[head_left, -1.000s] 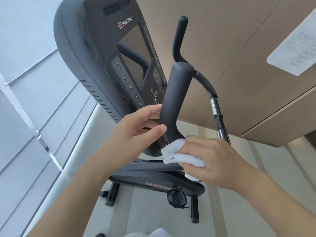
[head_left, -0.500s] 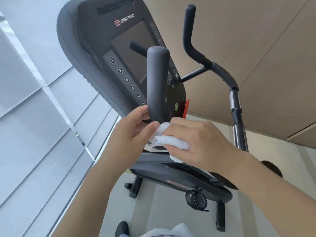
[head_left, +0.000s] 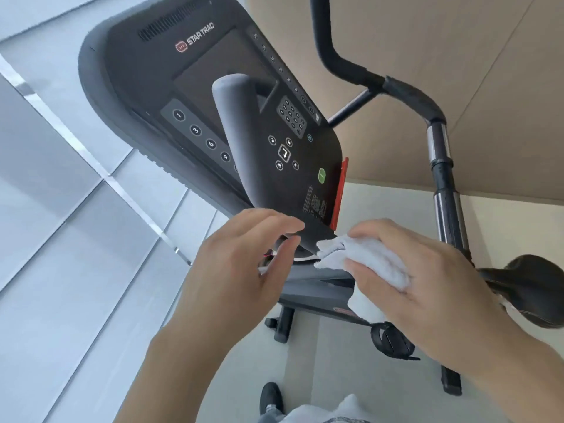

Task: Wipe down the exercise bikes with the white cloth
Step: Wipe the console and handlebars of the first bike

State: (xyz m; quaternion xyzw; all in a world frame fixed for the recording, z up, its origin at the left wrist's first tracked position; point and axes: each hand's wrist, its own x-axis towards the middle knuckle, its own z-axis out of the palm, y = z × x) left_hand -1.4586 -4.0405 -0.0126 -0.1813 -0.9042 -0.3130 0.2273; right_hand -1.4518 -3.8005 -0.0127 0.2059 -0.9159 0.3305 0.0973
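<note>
Cloth [head_left: 370,261] is bunched in the right hand [head_left: 427,279], fingers and thumb curled round it so a thick white pad faces forward, its front corner touching the lower end of the near grip [head_left: 241,141] just under the console [head_left: 195,87]. Wadding it this way looks meant to give a firm face for rubbing, rather than a loose flap that would drag.

Opposite it, the left hand [head_left: 241,270] holds nothing; its fingers are loosely bent, tips at the console's bottom edge beside the grip's base. I judge it is there to steady the bike [head_left: 317,291] or to take the push of the wipe, though whether it actually presses is hard to tell.

That grip stands up across the console screen, so its base is a tight corner — both hands meet there because the spot cannot be reached with a flat sweep. My guess is that this handlebar's lower part is the step in hand.

Behind, the far handlebar [head_left: 409,96] curves down to chrome sections, and the saddle [head_left: 528,285] shows at the right edge. A pedal [head_left: 390,340] hangs below, a dark shoe [head_left: 271,398] on the pale floor [head_left: 232,355].
</note>
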